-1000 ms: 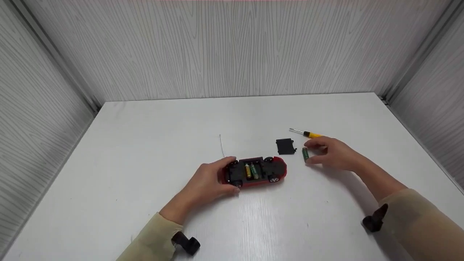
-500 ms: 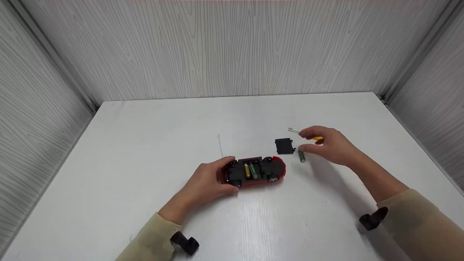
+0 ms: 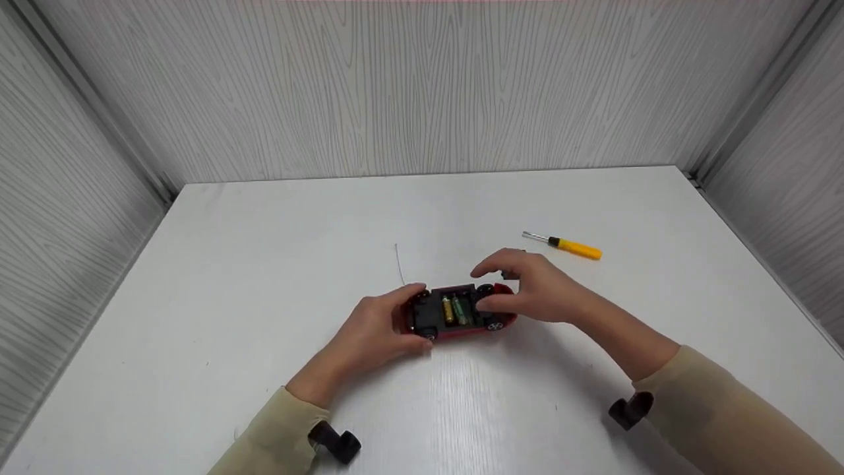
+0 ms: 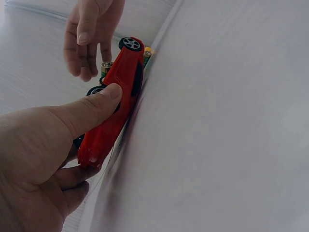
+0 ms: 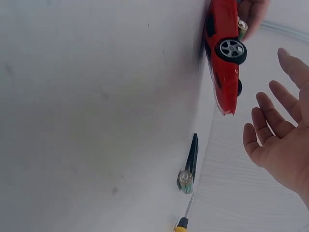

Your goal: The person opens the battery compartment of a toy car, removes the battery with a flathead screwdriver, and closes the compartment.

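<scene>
My left hand (image 3: 369, 333) grips one end of a red toy car (image 3: 428, 314), which lies upside down on the table. Its thumb presses the near side in the left wrist view. Two batteries, one yellow-green (image 3: 448, 309) and one green (image 3: 459, 310), sit in the open compartment underneath. Over the car's other end hovers my right hand (image 3: 544, 290), fingers spread and relaxed, holding nothing. The right wrist view shows a loose green battery (image 5: 185, 181) beside a black battery cover (image 5: 193, 151) on the table; my right hand mostly hides both in the head view.
A yellow-handled screwdriver (image 3: 577, 249) lies behind my right hand, its shaft toward the left. A thin wire antenna (image 3: 399, 264) sticks out from the car toward the back. Wood-grain panels (image 3: 422, 86) enclose the white table (image 3: 277, 237) at the back and sides.
My right hand has moved from around the loose battery, past the screwdriver, and left to above the car. The loose battery stays on the table. My left hand keeps its grip.
</scene>
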`<state>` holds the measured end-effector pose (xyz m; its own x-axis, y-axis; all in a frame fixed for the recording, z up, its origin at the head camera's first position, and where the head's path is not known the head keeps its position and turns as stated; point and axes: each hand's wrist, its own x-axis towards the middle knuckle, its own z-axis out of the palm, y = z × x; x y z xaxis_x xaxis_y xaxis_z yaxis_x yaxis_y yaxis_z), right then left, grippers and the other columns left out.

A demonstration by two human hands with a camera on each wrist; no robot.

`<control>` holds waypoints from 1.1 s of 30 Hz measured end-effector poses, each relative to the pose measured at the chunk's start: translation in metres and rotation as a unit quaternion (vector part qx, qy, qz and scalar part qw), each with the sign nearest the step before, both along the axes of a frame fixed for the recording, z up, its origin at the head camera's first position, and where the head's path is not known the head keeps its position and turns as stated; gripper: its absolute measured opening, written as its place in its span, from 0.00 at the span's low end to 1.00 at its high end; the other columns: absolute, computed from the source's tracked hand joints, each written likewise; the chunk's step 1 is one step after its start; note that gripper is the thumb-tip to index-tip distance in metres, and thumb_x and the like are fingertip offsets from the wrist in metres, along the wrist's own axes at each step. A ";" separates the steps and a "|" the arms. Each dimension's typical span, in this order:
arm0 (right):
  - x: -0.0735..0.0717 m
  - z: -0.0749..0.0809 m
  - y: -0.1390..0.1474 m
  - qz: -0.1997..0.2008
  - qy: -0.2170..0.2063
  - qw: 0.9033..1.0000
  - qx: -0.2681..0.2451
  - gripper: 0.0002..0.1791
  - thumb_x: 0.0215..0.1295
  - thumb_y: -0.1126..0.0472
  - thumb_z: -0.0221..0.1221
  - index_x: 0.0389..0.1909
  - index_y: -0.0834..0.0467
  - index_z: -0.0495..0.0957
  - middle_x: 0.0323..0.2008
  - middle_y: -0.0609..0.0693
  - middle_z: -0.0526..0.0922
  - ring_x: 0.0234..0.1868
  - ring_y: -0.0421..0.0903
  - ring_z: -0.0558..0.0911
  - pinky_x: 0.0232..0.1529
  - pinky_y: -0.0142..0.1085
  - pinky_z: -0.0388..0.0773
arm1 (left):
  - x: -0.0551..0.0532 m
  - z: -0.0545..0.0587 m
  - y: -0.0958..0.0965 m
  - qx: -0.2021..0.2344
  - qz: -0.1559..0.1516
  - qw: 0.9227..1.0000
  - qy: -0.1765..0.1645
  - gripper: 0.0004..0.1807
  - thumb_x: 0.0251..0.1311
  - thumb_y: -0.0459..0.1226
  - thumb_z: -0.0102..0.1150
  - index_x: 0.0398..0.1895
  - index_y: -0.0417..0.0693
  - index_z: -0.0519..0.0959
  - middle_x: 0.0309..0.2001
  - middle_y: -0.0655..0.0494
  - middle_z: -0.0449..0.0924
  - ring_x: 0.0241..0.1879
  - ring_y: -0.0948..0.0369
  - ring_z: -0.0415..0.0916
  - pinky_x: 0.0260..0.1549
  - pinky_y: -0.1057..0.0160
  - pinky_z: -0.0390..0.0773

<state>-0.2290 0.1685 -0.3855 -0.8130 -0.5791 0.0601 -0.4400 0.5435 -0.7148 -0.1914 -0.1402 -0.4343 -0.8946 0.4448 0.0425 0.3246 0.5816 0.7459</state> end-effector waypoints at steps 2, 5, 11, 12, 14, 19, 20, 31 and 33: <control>0.001 -0.003 -0.007 0.010 0.005 1.000 0.014 0.24 0.65 0.51 0.75 0.60 0.50 0.85 0.58 0.46 0.84 0.61 0.52 0.79 0.64 0.53 0.77 | 0.000 0.000 0.000 -0.001 0.000 1.000 0.001 0.48 0.54 0.45 0.84 0.79 0.54 0.71 0.68 0.55 0.79 0.65 0.58 0.75 0.68 0.51 0.71; 0.002 -0.006 -0.013 0.018 0.015 0.999 0.029 0.23 0.64 0.50 0.76 0.59 0.49 0.86 0.56 0.45 0.84 0.58 0.50 0.79 0.59 0.52 0.79 | 0.000 0.000 -0.001 0.002 -0.004 1.000 0.007 0.48 0.54 0.45 0.84 0.78 0.53 0.71 0.67 0.55 0.80 0.64 0.58 0.76 0.68 0.51 0.71; 0.003 -0.011 -0.020 0.025 0.025 0.998 0.058 0.24 0.62 0.50 0.77 0.59 0.48 0.86 0.57 0.45 0.81 0.60 0.50 0.77 0.59 0.51 0.78 | -0.001 -0.001 -0.001 0.008 -0.008 1.000 0.016 0.47 0.53 0.44 0.84 0.78 0.52 0.72 0.66 0.55 0.80 0.64 0.59 0.76 0.68 0.52 0.72; 0.003 -0.012 -0.020 0.027 0.028 0.997 0.063 0.24 0.62 0.50 0.76 0.59 0.49 0.86 0.57 0.45 0.81 0.60 0.50 0.77 0.60 0.51 0.77 | -0.001 -0.001 -0.001 0.009 -0.007 1.000 0.017 0.47 0.53 0.44 0.84 0.77 0.52 0.72 0.66 0.55 0.81 0.64 0.59 0.77 0.68 0.52 0.71; 0.002 -0.013 -0.021 0.030 0.033 0.996 0.071 0.25 0.62 0.50 0.76 0.59 0.49 0.86 0.57 0.46 0.81 0.61 0.50 0.76 0.61 0.51 0.76 | -0.001 -0.002 -0.001 0.008 -0.006 1.000 0.019 0.47 0.53 0.43 0.85 0.77 0.52 0.72 0.66 0.55 0.81 0.64 0.59 0.77 0.68 0.52 0.71; 0.001 -0.015 -0.023 0.031 0.027 0.996 0.078 0.26 0.61 0.49 0.77 0.60 0.49 0.86 0.57 0.46 0.79 0.61 0.50 0.74 0.61 0.50 0.76 | -0.001 -0.002 -0.001 0.007 -0.005 1.000 0.018 0.47 0.53 0.44 0.84 0.77 0.52 0.72 0.66 0.55 0.81 0.64 0.59 0.77 0.68 0.52 0.72; 0.000 -0.015 -0.023 0.031 0.023 0.996 0.079 0.27 0.61 0.48 0.77 0.60 0.48 0.86 0.57 0.46 0.78 0.61 0.50 0.74 0.61 0.50 0.76 | -0.001 -0.001 0.000 0.006 -0.005 1.000 0.017 0.47 0.53 0.44 0.84 0.77 0.52 0.72 0.66 0.55 0.81 0.64 0.59 0.77 0.68 0.52 0.72; -0.001 -0.018 -0.025 0.034 0.008 0.995 0.094 0.27 0.62 0.48 0.77 0.62 0.47 0.86 0.58 0.46 0.75 0.61 0.49 0.71 0.61 0.49 0.76 | -0.001 -0.001 0.000 0.013 -0.008 1.000 0.016 0.46 0.54 0.43 0.84 0.77 0.50 0.72 0.66 0.54 0.80 0.63 0.59 0.77 0.68 0.52 0.71; -0.001 -0.018 -0.025 0.034 0.007 0.995 0.095 0.27 0.62 0.48 0.76 0.62 0.47 0.86 0.58 0.46 0.75 0.61 0.49 0.71 0.61 0.48 0.76 | -0.001 -0.001 0.000 0.016 -0.009 1.000 0.016 0.46 0.54 0.42 0.84 0.77 0.50 0.72 0.66 0.54 0.80 0.63 0.58 0.77 0.68 0.52 0.71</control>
<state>-0.2299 0.1431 -0.4039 -0.7715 -0.6346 -0.0440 -0.4896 0.6365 -0.5959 -0.1923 -0.1401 -0.4350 -0.8840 0.4596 0.0858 0.3599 0.5518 0.7523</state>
